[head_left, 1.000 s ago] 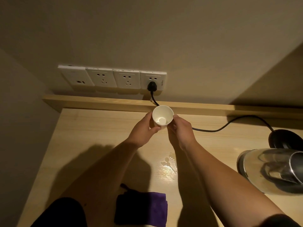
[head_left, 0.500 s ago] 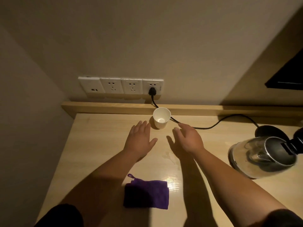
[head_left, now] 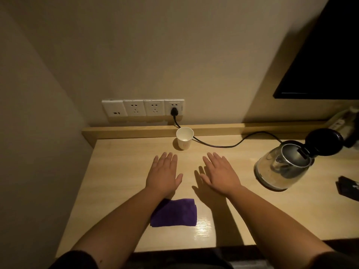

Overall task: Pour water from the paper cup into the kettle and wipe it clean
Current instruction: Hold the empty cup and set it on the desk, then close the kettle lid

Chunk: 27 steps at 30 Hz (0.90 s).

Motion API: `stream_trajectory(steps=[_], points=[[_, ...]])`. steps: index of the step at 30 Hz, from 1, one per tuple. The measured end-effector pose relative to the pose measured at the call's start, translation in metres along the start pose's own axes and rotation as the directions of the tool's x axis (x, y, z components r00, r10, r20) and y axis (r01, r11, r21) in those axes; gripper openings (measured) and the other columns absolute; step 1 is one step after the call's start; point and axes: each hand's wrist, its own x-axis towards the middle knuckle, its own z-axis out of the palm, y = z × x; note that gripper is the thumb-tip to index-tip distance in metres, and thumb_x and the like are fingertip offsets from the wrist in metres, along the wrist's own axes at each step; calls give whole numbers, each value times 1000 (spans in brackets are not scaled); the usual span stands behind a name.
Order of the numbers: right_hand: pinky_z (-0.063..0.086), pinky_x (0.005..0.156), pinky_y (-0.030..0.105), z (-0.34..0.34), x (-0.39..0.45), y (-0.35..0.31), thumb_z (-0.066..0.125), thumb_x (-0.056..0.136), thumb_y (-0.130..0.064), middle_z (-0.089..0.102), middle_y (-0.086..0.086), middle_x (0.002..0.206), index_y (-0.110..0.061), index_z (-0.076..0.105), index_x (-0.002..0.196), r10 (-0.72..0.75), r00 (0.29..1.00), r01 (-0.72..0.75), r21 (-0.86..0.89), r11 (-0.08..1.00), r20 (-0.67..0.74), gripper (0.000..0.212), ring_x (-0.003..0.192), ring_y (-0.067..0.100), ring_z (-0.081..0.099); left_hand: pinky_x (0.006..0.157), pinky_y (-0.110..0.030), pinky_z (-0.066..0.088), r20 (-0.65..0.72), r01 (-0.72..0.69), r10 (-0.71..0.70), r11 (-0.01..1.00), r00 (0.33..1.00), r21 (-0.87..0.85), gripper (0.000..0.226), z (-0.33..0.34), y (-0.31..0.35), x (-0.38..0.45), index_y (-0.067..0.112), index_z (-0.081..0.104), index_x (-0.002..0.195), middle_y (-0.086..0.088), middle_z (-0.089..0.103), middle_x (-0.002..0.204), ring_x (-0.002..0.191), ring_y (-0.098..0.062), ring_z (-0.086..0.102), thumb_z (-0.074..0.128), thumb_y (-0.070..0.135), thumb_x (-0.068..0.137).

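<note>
A second ago you held the paper cup (head_left: 185, 137) in both hands; now it stands upright at the back of the desk (head_left: 120, 171), just before the raised ledge, and your hands have drawn back from it; your left hand (head_left: 164, 174) and right hand (head_left: 219, 174) lie flat, palms down, fingers spread and holding nothing, side by side but apart; the glass kettle (head_left: 281, 167) sits to the right, lid up; the purple cloth (head_left: 175, 212) lies folded near the front edge, partly under your left forearm.
</note>
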Motion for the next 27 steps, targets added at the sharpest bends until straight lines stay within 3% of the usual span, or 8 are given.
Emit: stream_trajectory(steps=[12,27], points=[[6,123,42,-5,-57,42,29,104,-55,22,8,166,-17,22,158,14,999,-14,11,1000,-33,67,153,27,14,119,-40,12,-115,-61,53,996,992,-66,67,-17,53,-24,15,20,150,-6,28,156,142,-23,25,35,51,96],[14,122,44,1,-163,167,36,102,-52,35,11,160,-13,31,154,-89,993,91,19,996,-79,65,147,29,28,116,-40,20,-162,-17,4,996,987,-84,65,-26,215,-63,11,31,146,-8,40,148,136,-24,35,38,51,95]])
